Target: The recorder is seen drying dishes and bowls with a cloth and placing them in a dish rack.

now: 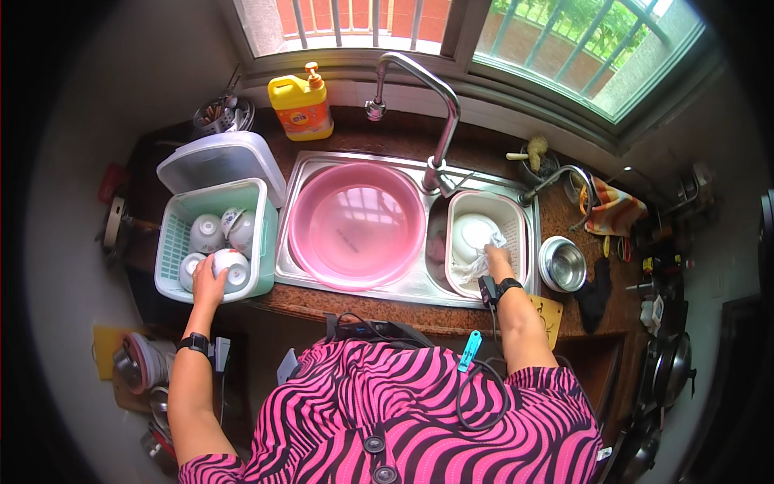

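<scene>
At the left, my left hand grips a white bowl with a red pattern, turned bottom up. It is in a pale green plastic basket, above several other upturned bowls. My right hand holds a crumpled white cloth inside a white rectangular colander basket. Beside the cloth, an upturned white bowl lies in that colander, which sits in the right sink basin. My right fingertips are partly hidden by the cloth.
A pink plastic basin fills the left side of the steel sink. The faucet arches behind it. A yellow detergent jug stands at the back; a clear lid leans behind the green basket. Steel bowls sit right.
</scene>
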